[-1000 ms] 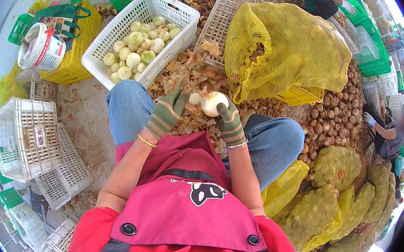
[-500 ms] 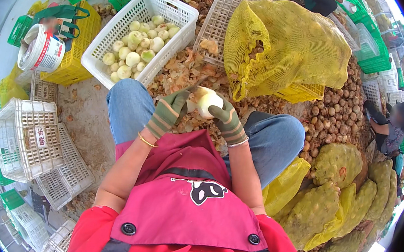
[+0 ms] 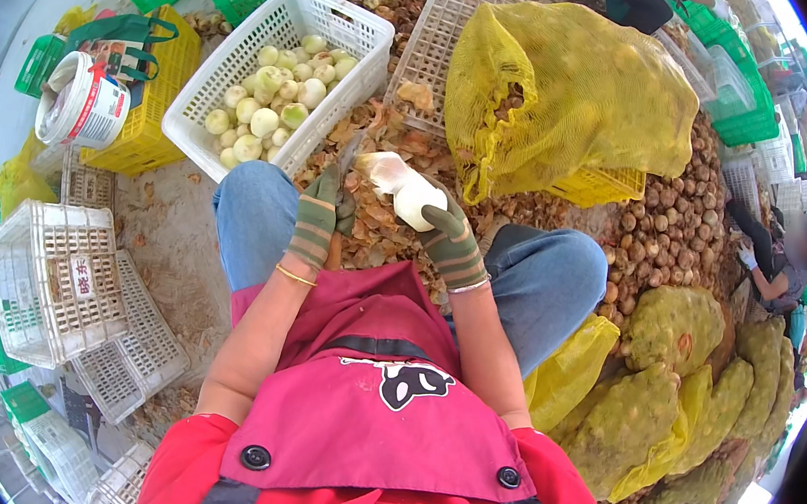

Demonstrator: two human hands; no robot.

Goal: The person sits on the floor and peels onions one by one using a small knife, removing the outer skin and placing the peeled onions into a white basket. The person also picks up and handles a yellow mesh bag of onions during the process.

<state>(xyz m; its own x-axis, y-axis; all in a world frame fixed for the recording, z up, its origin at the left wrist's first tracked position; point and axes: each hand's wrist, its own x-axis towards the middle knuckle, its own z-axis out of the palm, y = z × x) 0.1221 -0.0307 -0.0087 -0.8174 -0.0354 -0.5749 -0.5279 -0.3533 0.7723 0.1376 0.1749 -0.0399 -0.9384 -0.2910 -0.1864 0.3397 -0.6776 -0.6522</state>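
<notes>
My right hand [image 3: 453,241], in a green glove with tan stripes, grips a peeled white onion [image 3: 418,201] above my lap. A pale strip of onion skin [image 3: 385,170] sticks out from the onion's far left side, toward my other hand. My left hand [image 3: 320,219], gloved alike, is closed around a knife [image 3: 349,157], its grey blade pointing away from me. The knife stands apart from the onion. Below both hands, between my knees, lies a heap of brown onion skins [image 3: 380,239].
A white crate [image 3: 205,77] of peeled onions stands ahead on the left. Ahead right, a yellow mesh sack [image 3: 585,83] lies over a yellow crate [image 3: 605,186]. Unpeeled onions [image 3: 673,230] and full sacks [image 3: 620,420] cover the right side. White crates [image 3: 57,280] stand left; a co-worker [image 3: 784,269] sits far right.
My left hand with the knife has drawn back to the left, away from the onion. The skin strip now stretches out from the onion, which my right hand keeps in nearly the same place.
</notes>
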